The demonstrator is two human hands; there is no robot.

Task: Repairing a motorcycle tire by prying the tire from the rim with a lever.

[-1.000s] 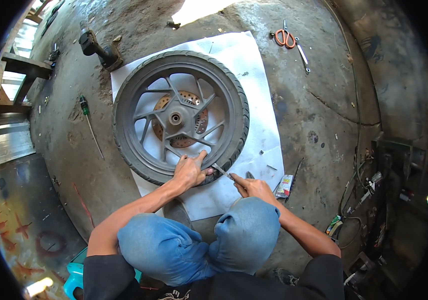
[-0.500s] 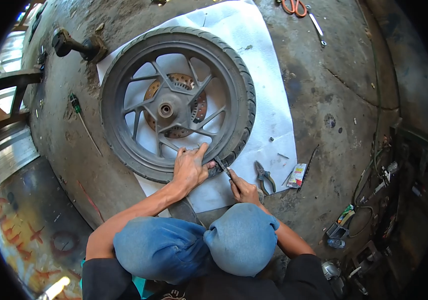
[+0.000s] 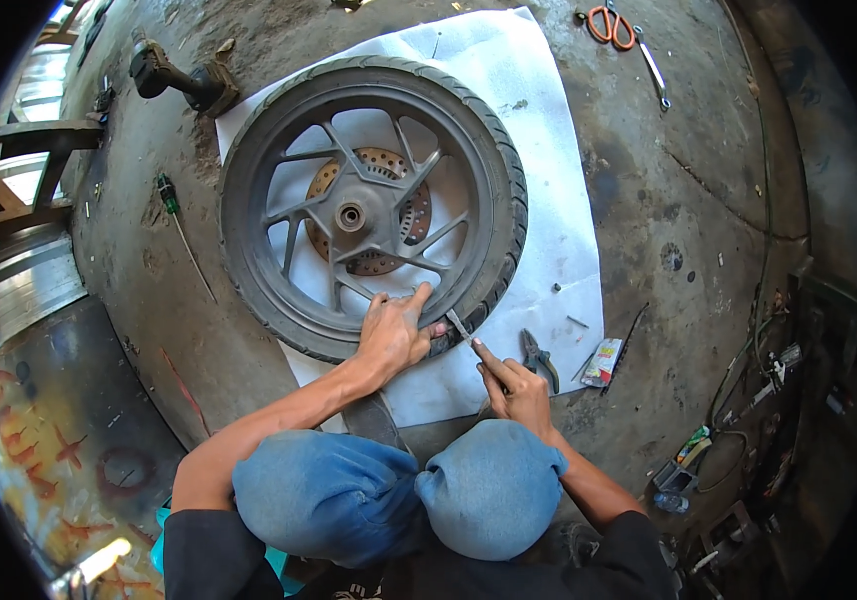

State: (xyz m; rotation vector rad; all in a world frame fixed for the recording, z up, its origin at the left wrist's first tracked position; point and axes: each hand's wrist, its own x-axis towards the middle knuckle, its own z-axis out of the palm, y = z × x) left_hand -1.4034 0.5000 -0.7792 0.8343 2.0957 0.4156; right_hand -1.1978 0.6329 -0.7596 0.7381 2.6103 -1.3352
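Note:
A motorcycle wheel (image 3: 351, 215) with a black tire (image 3: 510, 200) and a drilled brake disc (image 3: 373, 262) lies flat in front of me. My left hand (image 3: 395, 332) grips the tire's near edge, its index finger stretched over the rim and its thumb on the sidewall. Closed round a slim tool with a flat, rough grey metal end (image 3: 459, 325), my right hand (image 3: 518, 386) holds that end against the tire beside my left thumb. The tool's handle is mostly hidden in the fingers; its exact kind is unclear.
Under the wheel lies a white sheet (image 3: 558, 200), with pliers (image 3: 540, 360) and a small packet (image 3: 602, 362) at right. A green-handled screwdriver (image 3: 183, 235) and a cordless impact tool (image 3: 183, 82) lie left. Orange-handled scissors (image 3: 611, 26) and a wrench (image 3: 654, 72) are far right.
My right hand has shifted back and to the right along the tool, its index finger now stretched along it. The whole view has moved slightly; the left hand keeps its place on the tire.

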